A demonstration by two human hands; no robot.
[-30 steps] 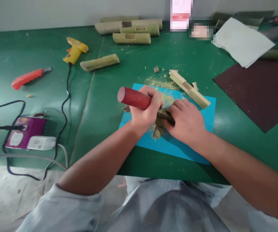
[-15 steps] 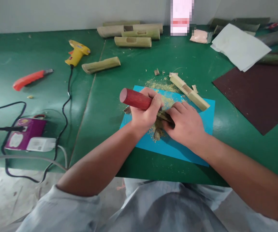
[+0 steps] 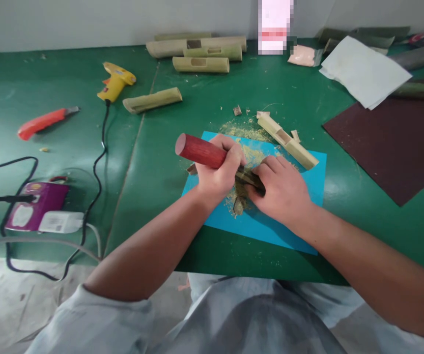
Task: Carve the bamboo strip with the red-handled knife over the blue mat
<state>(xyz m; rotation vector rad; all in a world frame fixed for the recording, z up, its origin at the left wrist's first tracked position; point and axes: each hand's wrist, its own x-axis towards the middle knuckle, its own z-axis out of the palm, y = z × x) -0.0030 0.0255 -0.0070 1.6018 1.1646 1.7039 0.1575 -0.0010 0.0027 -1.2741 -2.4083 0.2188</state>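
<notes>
My left hand (image 3: 219, 164) is wrapped round a thick red wooden handle (image 3: 200, 150), whose round end points to the upper left. The tool's far end is hidden by my fingers. My right hand (image 3: 283, 184) grips a dark green bamboo piece (image 3: 253, 180), which lies between my two hands over a blue sheet (image 3: 267, 228). Yellowish shavings (image 3: 246, 153) are scattered on the sheet and behind it. A pale bamboo piece with a cut opening (image 3: 302, 153) rests slantwise on the sheet's back right part.
Several bamboo pieces (image 3: 200, 65) lie at the back, one nearer (image 3: 153, 101). Left are a yellow glue gun (image 3: 116, 82), a red cutter (image 3: 42, 124) and a purple box (image 3: 42, 204) with cables. Right are white paper (image 3: 364, 71) and a dark brown sheet (image 3: 388, 147).
The red handle and my left hand have shifted slightly left, showing more of the dark green bamboo piece. My right hand keeps nearly the same place and grip.
</notes>
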